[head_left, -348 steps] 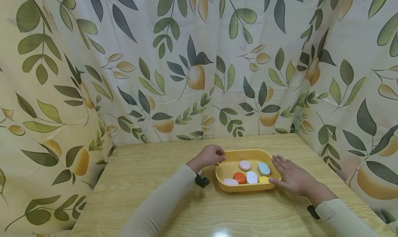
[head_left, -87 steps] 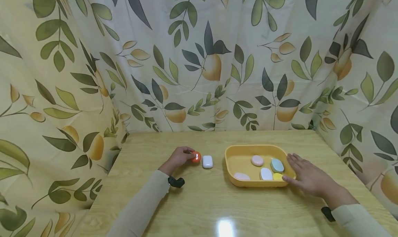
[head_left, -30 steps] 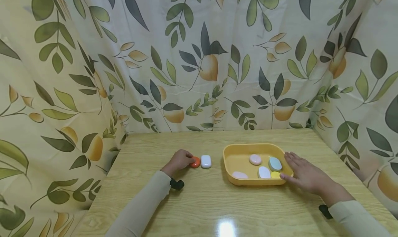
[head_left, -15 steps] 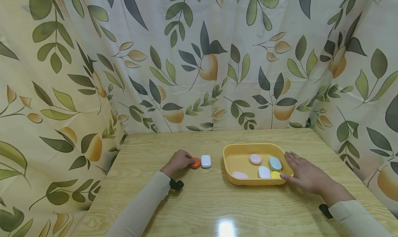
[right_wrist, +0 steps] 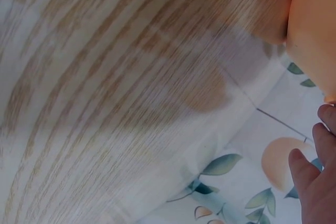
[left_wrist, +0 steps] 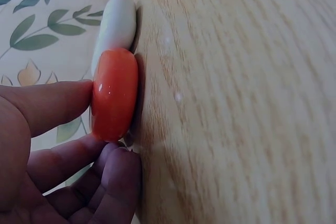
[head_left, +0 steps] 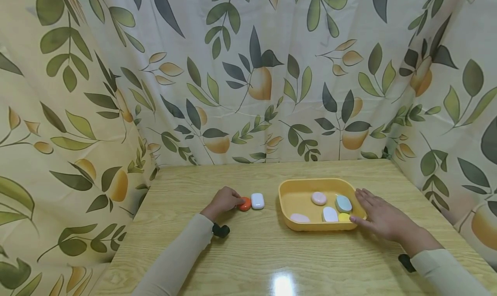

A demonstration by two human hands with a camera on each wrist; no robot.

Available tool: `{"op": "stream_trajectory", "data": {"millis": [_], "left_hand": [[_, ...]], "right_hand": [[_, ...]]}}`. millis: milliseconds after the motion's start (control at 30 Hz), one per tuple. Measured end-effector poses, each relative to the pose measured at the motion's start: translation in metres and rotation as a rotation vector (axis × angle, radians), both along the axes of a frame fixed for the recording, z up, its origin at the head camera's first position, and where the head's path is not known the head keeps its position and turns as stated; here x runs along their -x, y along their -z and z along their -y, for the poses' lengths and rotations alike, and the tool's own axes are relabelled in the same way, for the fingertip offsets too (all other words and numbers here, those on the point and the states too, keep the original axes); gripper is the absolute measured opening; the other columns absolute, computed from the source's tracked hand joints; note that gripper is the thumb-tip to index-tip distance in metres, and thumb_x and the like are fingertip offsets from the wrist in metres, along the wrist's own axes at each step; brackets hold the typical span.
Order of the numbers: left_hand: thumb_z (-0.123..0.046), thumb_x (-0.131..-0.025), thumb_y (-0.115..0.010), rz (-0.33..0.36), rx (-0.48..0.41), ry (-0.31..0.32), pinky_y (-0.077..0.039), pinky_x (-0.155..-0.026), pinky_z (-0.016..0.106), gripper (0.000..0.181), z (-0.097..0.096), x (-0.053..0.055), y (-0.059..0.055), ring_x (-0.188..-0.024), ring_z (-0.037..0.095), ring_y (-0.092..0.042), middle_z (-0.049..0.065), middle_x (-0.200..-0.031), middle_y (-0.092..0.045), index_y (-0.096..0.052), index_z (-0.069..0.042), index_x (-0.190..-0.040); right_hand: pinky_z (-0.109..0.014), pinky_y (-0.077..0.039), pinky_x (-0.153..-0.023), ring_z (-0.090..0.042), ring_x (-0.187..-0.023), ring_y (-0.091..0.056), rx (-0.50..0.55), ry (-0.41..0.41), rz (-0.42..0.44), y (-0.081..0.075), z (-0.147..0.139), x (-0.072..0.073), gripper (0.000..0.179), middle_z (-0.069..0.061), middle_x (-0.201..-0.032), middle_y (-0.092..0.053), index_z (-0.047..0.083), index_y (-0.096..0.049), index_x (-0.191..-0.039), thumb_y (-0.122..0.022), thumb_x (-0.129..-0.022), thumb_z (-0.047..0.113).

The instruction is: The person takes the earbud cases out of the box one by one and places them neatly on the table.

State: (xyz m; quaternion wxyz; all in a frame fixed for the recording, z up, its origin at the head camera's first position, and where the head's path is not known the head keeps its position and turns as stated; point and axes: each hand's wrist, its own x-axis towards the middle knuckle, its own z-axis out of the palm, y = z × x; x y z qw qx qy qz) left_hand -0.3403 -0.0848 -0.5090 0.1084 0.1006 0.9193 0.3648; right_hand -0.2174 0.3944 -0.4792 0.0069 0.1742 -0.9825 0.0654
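On the wooden table, the left hand (head_left: pixel 223 202) pinches a glossy orange-red pebble-shaped piece (head_left: pixel 245 204) between thumb and fingers. In the left wrist view this orange-red piece (left_wrist: pixel 114 95) lies flat on the wood, its end touching or nearly touching a white rounded piece (left_wrist: pixel 119 22). From the head, that white piece (head_left: pixel 257 201) sits just to its right. The right hand (head_left: pixel 382 218) rests with straight fingers against the right side of a yellow tray (head_left: pixel 285 216). In the right wrist view, the right hand's fingers (right_wrist: pixel 325 129) are at the tray's edge (right_wrist: pixel 315 30).
Inside the tray lie several more rounded pieces: pink (head_left: pixel 319 198), light blue (head_left: pixel 343 204), white-lilac (head_left: pixel 330 215), yellow (head_left: pixel 344 218) and pale pink (head_left: pixel 300 218). A leaf-patterned curtain (head_left: pixel 248 71) borders the table (head_left: pixel 240 257) at the back and sides.
The orange-red piece, in the tray 11.6 s ago, is now on the table beside the white one. It was tilted 2.9 s ago and now lies flat. The right hand stays at the tray.
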Motion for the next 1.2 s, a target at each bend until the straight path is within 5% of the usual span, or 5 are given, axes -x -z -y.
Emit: {"op": "stream_trajectory", "data": {"millis": [367, 700, 933, 1200], "left_hand": [[-0.033, -0.089, -0.07, 0.007, -0.036, -0.018, -0.041, -0.054, 0.025, 0.024, 0.001, 0.001, 0.001, -0.062, 0.013, -0.051, -0.003, -0.069, -0.06, -0.074, -0.01, -0.084], [-0.028, -0.093, -0.066, -0.021, -0.118, -0.079, -0.046, -0.056, 0.027, 0.023, -0.005, 0.008, -0.012, -0.063, 0.016, -0.054, 0.003, -0.071, -0.062, -0.072, -0.007, -0.092], [-0.026, -0.093, -0.066, -0.029, -0.172, -0.043, -0.048, -0.057, 0.026, 0.019, -0.018, 0.018, -0.021, -0.064, 0.016, -0.059, 0.005, -0.082, -0.064, -0.071, -0.008, -0.092], [-0.027, -0.095, -0.065, -0.015, -0.185, 0.01, -0.051, -0.057, 0.026, 0.026, -0.035, 0.018, -0.036, -0.067, 0.017, -0.06, 0.022, -0.095, -0.067, -0.071, -0.001, -0.098]], "right_hand": [[-0.062, -0.024, -0.108, -0.048, -0.138, -0.022, -0.001, 0.007, -0.007, -0.002, 0.001, -0.002, 0.091, -0.031, -0.151, -0.026, -0.012, -0.024, -0.147, -0.049, -0.095, 0.059], [-0.062, -0.023, -0.109, -0.049, -0.138, -0.021, -0.004, 0.007, -0.002, -0.001, 0.0, 0.0, 0.091, -0.031, -0.151, -0.025, -0.012, -0.022, -0.148, -0.049, -0.096, 0.058], [-0.063, -0.024, -0.108, -0.049, -0.139, -0.02, 0.019, 0.016, 0.002, -0.002, 0.002, -0.001, 0.092, -0.031, -0.152, -0.024, -0.012, -0.024, -0.147, -0.05, -0.095, 0.059], [-0.063, -0.022, -0.108, -0.048, -0.139, -0.02, 0.01, 0.023, 0.01, 0.001, -0.001, 0.0, 0.092, -0.031, -0.152, -0.023, -0.011, -0.021, -0.149, -0.049, -0.095, 0.059]]}}
